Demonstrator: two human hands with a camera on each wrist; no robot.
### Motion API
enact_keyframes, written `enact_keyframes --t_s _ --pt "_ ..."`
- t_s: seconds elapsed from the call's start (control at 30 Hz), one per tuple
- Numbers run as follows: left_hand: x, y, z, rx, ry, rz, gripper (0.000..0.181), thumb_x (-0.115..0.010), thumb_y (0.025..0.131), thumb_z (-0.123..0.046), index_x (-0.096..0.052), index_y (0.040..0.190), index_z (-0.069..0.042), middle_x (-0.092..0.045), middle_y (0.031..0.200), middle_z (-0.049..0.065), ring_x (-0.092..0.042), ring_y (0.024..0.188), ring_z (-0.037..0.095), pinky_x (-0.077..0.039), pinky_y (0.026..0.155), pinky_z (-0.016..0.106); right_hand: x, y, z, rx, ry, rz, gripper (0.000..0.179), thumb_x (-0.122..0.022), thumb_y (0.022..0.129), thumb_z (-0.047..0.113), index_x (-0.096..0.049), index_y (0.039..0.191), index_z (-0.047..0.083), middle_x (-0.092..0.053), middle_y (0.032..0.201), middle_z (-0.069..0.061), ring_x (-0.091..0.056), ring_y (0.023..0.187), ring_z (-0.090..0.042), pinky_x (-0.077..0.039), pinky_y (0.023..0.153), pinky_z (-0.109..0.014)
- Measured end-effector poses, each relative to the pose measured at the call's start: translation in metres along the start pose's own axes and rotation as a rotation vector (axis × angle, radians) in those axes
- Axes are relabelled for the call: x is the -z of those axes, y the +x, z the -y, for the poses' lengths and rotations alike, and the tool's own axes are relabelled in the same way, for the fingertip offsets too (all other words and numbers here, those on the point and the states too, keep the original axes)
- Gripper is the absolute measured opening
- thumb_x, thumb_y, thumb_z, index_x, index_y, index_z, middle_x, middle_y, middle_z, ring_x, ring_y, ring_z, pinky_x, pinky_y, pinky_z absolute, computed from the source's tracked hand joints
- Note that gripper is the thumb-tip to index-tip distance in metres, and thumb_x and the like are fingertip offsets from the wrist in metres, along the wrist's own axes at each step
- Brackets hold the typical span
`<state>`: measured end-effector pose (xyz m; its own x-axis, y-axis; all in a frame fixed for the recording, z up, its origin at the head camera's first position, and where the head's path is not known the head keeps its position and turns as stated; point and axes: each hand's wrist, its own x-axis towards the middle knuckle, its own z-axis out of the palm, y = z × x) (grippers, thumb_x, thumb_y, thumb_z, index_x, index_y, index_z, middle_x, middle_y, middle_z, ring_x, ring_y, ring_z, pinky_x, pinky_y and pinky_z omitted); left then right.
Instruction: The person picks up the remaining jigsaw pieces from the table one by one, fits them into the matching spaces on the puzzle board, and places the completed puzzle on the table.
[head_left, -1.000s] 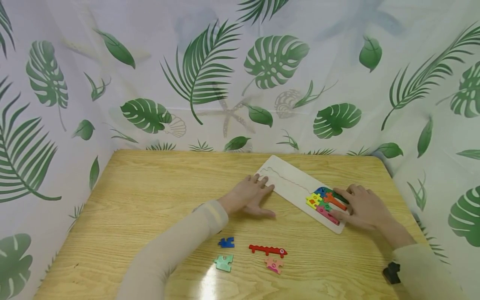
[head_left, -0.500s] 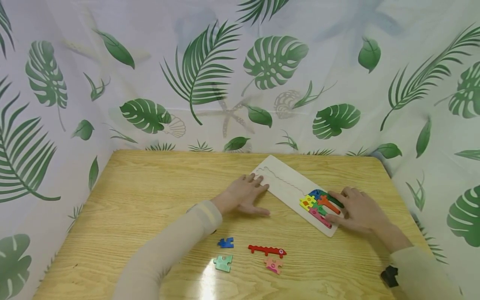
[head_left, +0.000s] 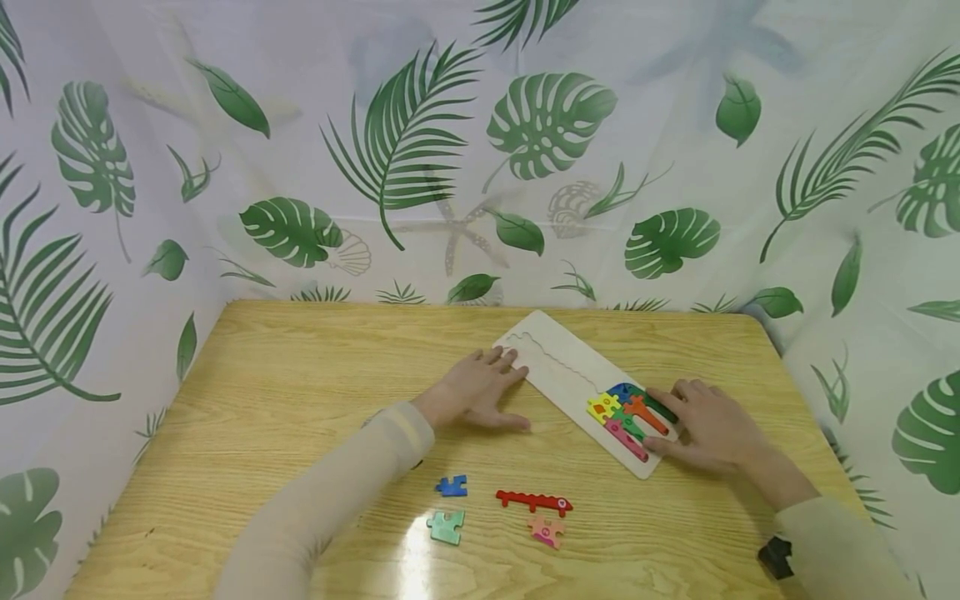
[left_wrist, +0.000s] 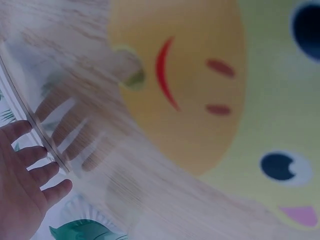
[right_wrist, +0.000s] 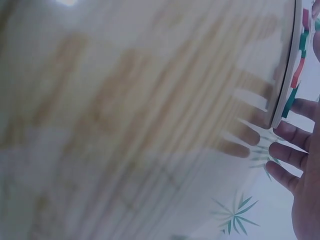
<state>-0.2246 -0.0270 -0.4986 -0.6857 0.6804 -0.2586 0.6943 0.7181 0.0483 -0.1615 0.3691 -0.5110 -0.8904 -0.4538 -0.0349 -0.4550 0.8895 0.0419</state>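
A pale wooden puzzle board (head_left: 573, 354) lies slantwise on the table, with colourful interlocking pieces (head_left: 624, 412) fitted at its right end. My left hand (head_left: 476, 390) touches the left end with spread fingertips, its thumb pointing away from the board. At the opposite end my right hand (head_left: 708, 423) has its index finger by the dark green piece (head_left: 661, 407) and its thumb by the near right edge. In the right wrist view the other fingers stretch loosely past the board's edge (right_wrist: 286, 65). The left wrist view shows fingertips along the board's side (left_wrist: 35, 117).
Loose pieces lie nearer me: a blue one (head_left: 452, 486), a light green one (head_left: 447, 527), a long red one (head_left: 534, 502) and a pink one (head_left: 547, 530). A leaf-print cloth (head_left: 480, 150) hangs behind the table (head_left: 300, 375). A blurred cartoon face (left_wrist: 180, 85) fills much of the left wrist view.
The board has slid left and toward me at its right end, turning a little. Both hands have moved left with it. The loose pieces have stayed put.
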Motion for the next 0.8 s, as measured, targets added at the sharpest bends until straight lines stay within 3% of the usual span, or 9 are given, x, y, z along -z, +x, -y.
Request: enact_keyframes --t_s 0.4,0.8 --pt "0.002 -0.006 0.008 0.023 -0.016 0.018 0.098 -0.04 0.095 -0.084 -0.025 0.169 -0.022 -0.018 0.178 0.013 -0.02 0.165 0.034 -0.025 0.133 0.052 -0.001 0.002 0.009 0.044 0.027 -0.036 0.086 -0.068 0.087 0.075 -0.062 0.147 0.014 -0.064 0.119 -0.011 -0.059 0.105 -0.028 -0.054 0.09 -0.053" --pt "0.0 -0.01 0.014 0.034 -0.014 0.014 0.099 -0.039 0.095 -0.085 -0.025 0.169 -0.021 -0.018 0.178 0.014 -0.02 0.165 0.035 -0.025 0.133 0.052 0.001 0.004 0.017 0.063 0.048 -0.007 0.093 -0.064 0.086 0.08 -0.058 0.15 0.012 -0.063 0.135 -0.015 -0.06 0.123 -0.039 -0.05 0.104 -0.064"
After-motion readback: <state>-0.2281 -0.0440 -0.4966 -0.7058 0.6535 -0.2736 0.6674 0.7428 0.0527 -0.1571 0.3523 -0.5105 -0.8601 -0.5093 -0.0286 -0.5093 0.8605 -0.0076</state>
